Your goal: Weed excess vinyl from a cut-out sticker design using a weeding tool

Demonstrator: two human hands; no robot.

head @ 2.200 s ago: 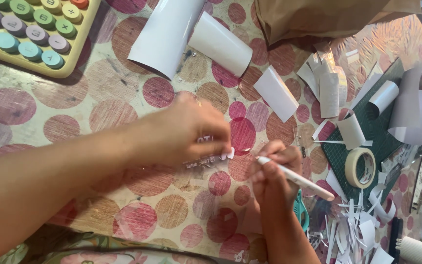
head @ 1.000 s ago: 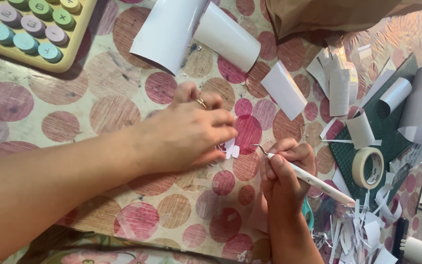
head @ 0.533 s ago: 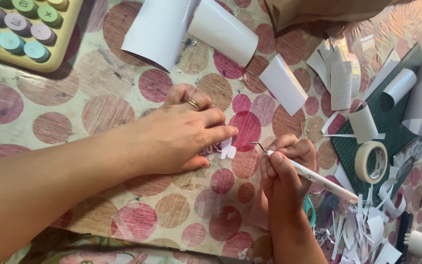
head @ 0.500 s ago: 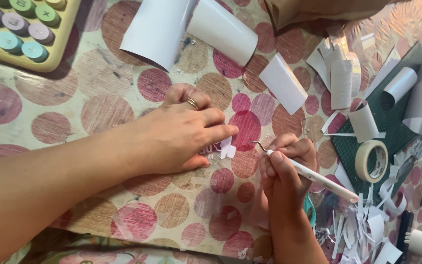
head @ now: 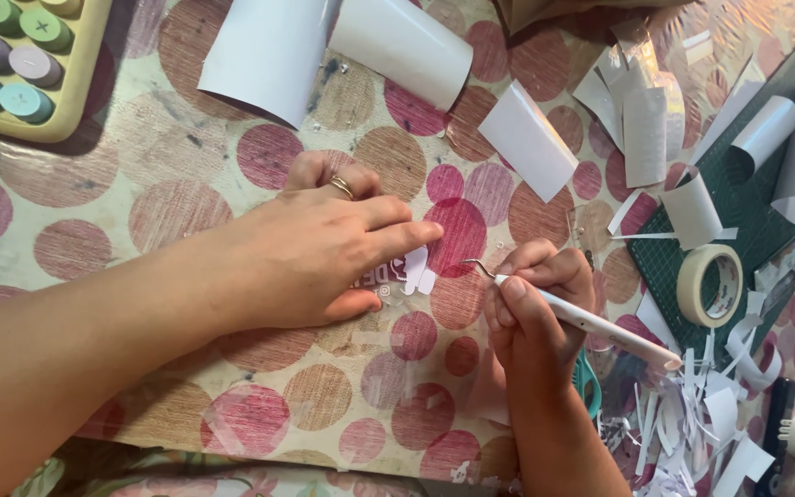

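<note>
Right hand point(head: 537, 308) is clenched around a white hooked tool point(head: 591, 322), its metal tip aimed left at a small white sticker point(head: 413, 271). Left hand point(head: 324, 253) lies flat, fingers spread, pressing that sticker onto the dotted tablecloth point(head: 167, 216). Right of the grip sit a tape roll point(head: 710, 285) and paper scraps point(head: 701, 414).

The left hand point(head: 319, 253) lies flat on a small sticker sheet point(head: 411, 274). Just right of it, the right hand point(head: 534, 308) holds a hooked tool point(head: 591, 322). A tape roll point(head: 710, 285) sits farther right, and a keypad point(head: 16, 60) sits far left.
</note>
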